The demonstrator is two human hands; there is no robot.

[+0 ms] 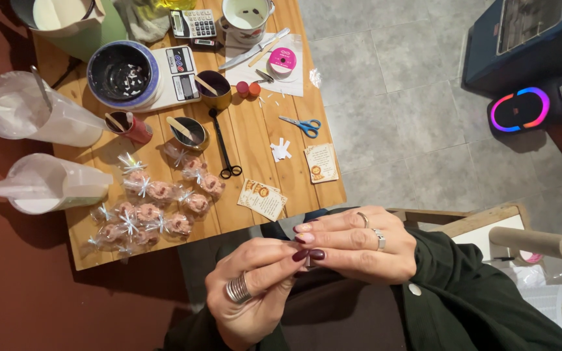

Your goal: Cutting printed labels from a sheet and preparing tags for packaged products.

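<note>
My left hand and my right hand meet in front of my lap, below the wooden table. Fingertips of both hands pinch together on something small between them; what it is stays hidden by the fingers. Rings sit on both hands and the nails are dark red. On the table just above the hands lie a small printed card and a second card. To the left lies a cluster of several pink items wrapped in clear bags with silver ties.
The table carries blue scissors, black wick scissors, a scale with a dark bowl, two plastic jugs, small cups, a pink ribbon spool and a calculator. A cardboard tube lies at right; a glowing speaker stands on the tiled floor.
</note>
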